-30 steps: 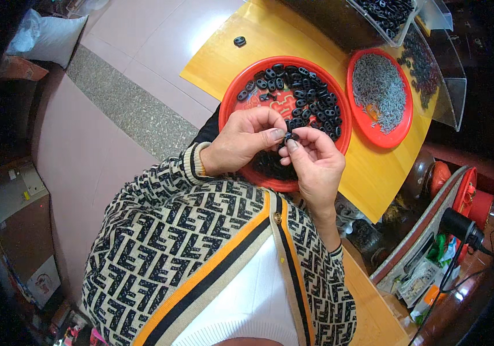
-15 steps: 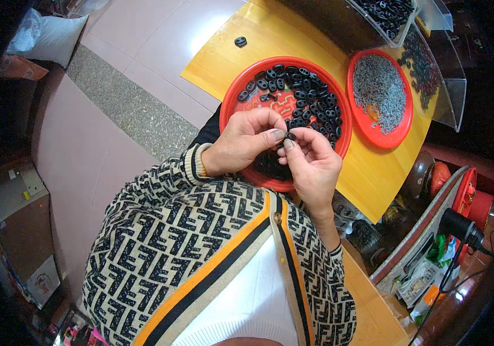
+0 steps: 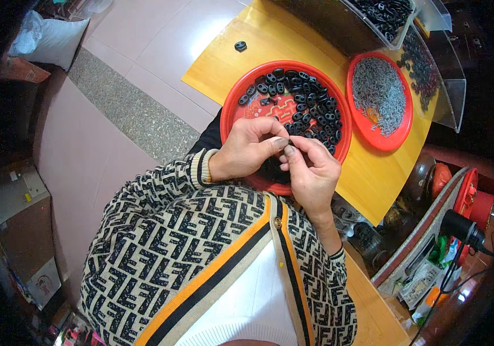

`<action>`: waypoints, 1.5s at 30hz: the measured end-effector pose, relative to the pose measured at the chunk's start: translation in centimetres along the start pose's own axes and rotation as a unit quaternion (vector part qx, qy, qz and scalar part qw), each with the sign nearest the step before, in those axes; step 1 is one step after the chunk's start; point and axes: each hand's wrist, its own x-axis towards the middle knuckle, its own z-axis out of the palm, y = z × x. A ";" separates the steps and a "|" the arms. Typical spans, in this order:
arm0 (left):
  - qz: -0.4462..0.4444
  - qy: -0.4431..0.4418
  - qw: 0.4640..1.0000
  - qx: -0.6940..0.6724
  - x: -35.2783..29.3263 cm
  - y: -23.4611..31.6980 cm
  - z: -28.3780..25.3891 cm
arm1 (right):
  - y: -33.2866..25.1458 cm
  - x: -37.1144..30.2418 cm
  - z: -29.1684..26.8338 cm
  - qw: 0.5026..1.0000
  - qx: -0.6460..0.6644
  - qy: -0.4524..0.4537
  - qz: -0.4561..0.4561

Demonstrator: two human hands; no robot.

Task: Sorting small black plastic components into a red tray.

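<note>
Over the near part of a round red tray (image 3: 345, 135), my left hand (image 3: 253, 147) and my right hand (image 3: 313, 173) meet fingertip to fingertip. Both are closed in a pinch on one small black cord lock (image 3: 290, 142), mostly covered by the thumbs and fingers. Many black two-holed cord locks (image 3: 315, 102) lie in the tray, heaped along its far and right sides. Its patterned red bottom shows in the middle. To the right, an oval red tray (image 3: 407, 124) holds a heap of small grey metal springs (image 3: 381, 89).
The trays stand on a yellow board (image 3: 212, 66), with one loose cord lock (image 3: 240, 46) near its far left edge. At the back right is a clear bin (image 3: 400, 37) of black parts. A black lamp-like device (image 3: 460, 226) with a cable stands at the right.
My fingertips have closed further over the cord lock, so less of it shows. Both hands stay at nearly the same spot above the tray.
</note>
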 end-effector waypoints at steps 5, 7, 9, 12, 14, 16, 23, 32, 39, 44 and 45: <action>-0.032 0.005 0.996 -0.081 0.5 0.8 0.7 | 1.0 0.3 -0.7 0.998 0.054 0.025 0.016; 0.020 0.040 0.999 -0.018 1.0 0.8 0.7 | 0.4 0.3 -1.4 0.994 0.080 0.049 0.054; 0.183 0.022 0.946 0.266 2.5 1.5 -0.6 | 0.5 0.3 -2.5 0.989 0.106 0.063 0.083; 0.322 -0.070 0.824 0.462 5.4 1.0 -1.4 | 0.8 0.2 -3.3 0.988 0.112 0.063 0.080; 0.301 -0.111 0.778 0.540 6.4 0.9 -1.1 | 0.8 0.0 -3.4 0.987 0.121 0.069 0.081; 0.280 -0.153 0.725 0.610 7.1 1.0 -0.6 | 0.8 -0.2 -3.6 0.988 0.115 0.075 0.077; 0.170 -0.186 0.692 0.677 7.7 1.3 0.1 | 1.1 -0.6 -3.9 0.984 0.129 0.081 0.096; 0.192 -0.140 0.770 0.593 7.1 0.6 -1.6 | 1.4 -0.5 -3.9 0.982 0.155 0.041 0.104; -0.084 -0.033 0.977 -0.191 2.7 1.5 -0.8 | 1.1 0.2 -3.1 0.937 0.326 -0.036 0.120; -0.140 -0.010 0.955 -0.262 1.4 0.7 -0.6 | 0.6 0.9 -1.7 0.911 0.387 -0.066 0.128; -0.136 -0.002 0.966 -0.219 1.2 0.7 -0.6 | 0.7 1.0 -1.6 0.903 0.403 -0.067 0.132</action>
